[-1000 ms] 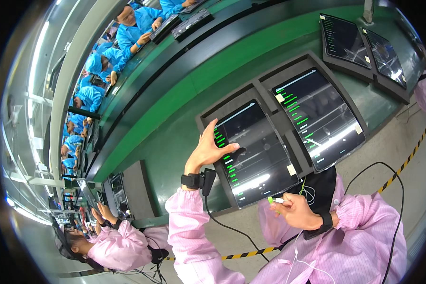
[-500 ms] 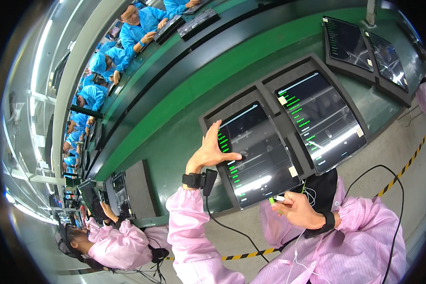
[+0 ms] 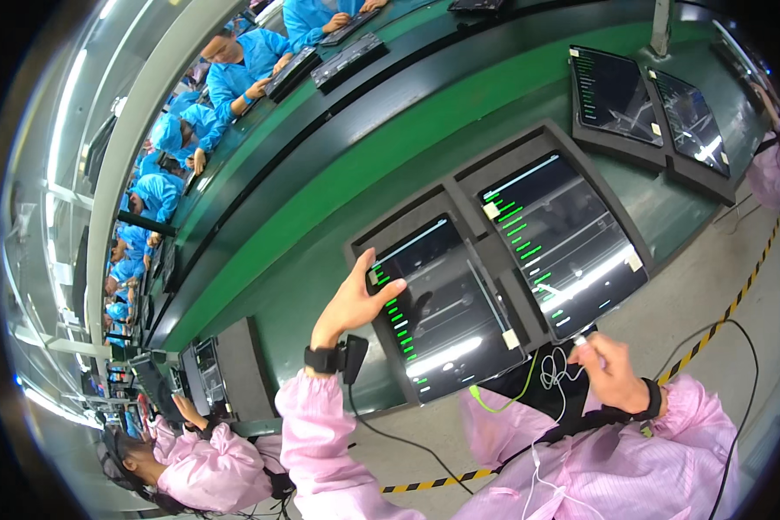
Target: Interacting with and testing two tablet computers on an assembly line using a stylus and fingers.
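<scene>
A tablet point(image 3: 446, 321) with a lit black screen and green text lines lies in the left recess of a dark foam tray point(image 3: 455, 201). A similar tablet point(image 3: 568, 247) fills the right recess. My left hand point(image 3: 355, 299) rests on the left tablet's left edge, fingers apart, thumb over the screen. My right hand point(image 3: 614, 373) pinches a small white plug point(image 3: 579, 341) at the right tablet's lower edge; whether it is inserted cannot be made out. A thin white cable point(image 3: 556, 379) hangs looped beside it. A green cable point(image 3: 504, 406) ends at the left tablet's lower edge.
Another foam tray point(image 3: 620, 146) with two tablets lies at the far right of the green bench point(image 3: 303, 355). On the left, a person in pink point(image 3: 212, 459) handles a tablet. People in blue work across the line. A black cable point(image 3: 407, 425) runs from my left wrist.
My right hand has moved right, from the left tablet's lower edge to the right tablet's. The green plug has left its fingers; the white one stays pinched. My left hand remains on the left tablet.
</scene>
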{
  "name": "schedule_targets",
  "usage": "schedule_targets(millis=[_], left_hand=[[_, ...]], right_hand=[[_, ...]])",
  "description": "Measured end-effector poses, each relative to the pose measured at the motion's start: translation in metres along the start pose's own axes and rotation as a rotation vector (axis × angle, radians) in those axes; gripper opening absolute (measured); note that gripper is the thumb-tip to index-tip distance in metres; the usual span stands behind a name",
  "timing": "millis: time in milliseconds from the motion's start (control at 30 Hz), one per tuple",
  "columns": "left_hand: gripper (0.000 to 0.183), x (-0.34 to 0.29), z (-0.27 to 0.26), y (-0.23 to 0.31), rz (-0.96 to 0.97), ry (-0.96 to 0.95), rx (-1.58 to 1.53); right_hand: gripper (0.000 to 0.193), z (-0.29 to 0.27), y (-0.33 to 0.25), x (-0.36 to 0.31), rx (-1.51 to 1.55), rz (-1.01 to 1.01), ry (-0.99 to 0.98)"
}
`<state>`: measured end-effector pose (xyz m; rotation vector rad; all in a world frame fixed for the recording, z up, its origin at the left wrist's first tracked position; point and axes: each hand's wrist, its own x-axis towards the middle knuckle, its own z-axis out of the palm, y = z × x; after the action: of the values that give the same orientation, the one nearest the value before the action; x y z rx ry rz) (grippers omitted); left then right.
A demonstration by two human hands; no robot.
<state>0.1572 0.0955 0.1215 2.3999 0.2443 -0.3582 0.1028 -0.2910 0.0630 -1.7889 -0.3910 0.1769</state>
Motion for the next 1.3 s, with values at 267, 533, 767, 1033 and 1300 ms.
schedule_targets(millis=[267,533,767,1033,1300], left_hand=[[0.077,0.021,0.027,0.121,0.462,-0.023,0.283],[0.081,0.115,0.082,0.136,0.331,-0.025,0.255],[0.089,0.140,0.099,0.137,0.280,-0.022,0.241],[0.103,0.121,0.091,0.147,0.209,-0.129,0.237],[0.118,0.117,0.091,0.145,0.230,-0.195,0.247]], right_hand=[[0.023,-0.042,0.026,-0.010,-0.142,0.163,0.054],[0.024,-0.041,0.023,0.001,-0.083,0.161,0.064],[0.026,-0.043,0.029,0.000,-0.043,0.210,0.108],[0.029,-0.037,0.036,-0.001,0.200,0.406,0.107],[0.025,-0.046,0.030,0.005,0.012,0.311,0.053]])
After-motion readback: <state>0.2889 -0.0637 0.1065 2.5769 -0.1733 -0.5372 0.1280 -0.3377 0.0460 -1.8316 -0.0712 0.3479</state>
